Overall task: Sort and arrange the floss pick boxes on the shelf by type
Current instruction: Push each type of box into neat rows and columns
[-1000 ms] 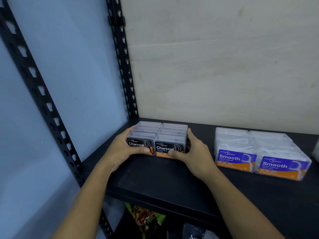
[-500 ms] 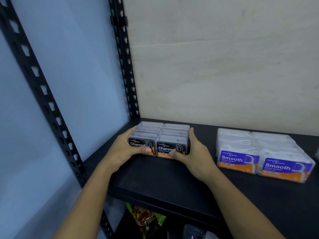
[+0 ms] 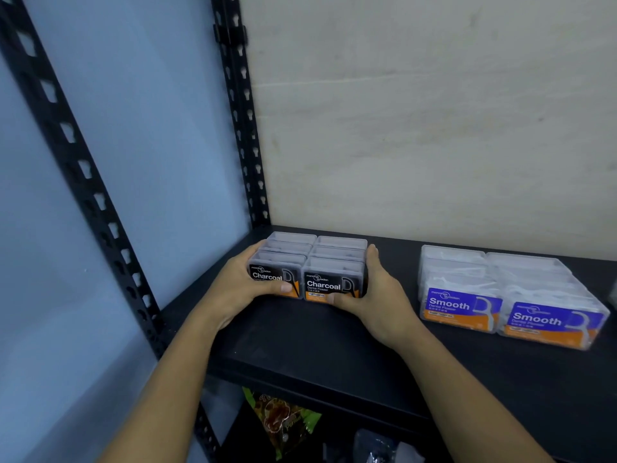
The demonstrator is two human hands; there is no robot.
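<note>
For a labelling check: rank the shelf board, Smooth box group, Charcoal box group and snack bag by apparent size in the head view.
1. shelf board
2. Smooth box group
3. Charcoal box group
4. snack bag, partly hidden below the shelf, so third versus fourth is unsure.

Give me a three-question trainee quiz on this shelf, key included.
1. True or false: the Charcoal boxes stand left of the Smooth boxes on the shelf.
2. What do the left hand and right hand grip? A) the Charcoal boxes, one hand at each side; B) one Smooth box; C) nothing.
3. Short answer: do the two groups of boxes touch?
Key: 1 true. 2 A. 3 No; bare shelf lies between them.
</note>
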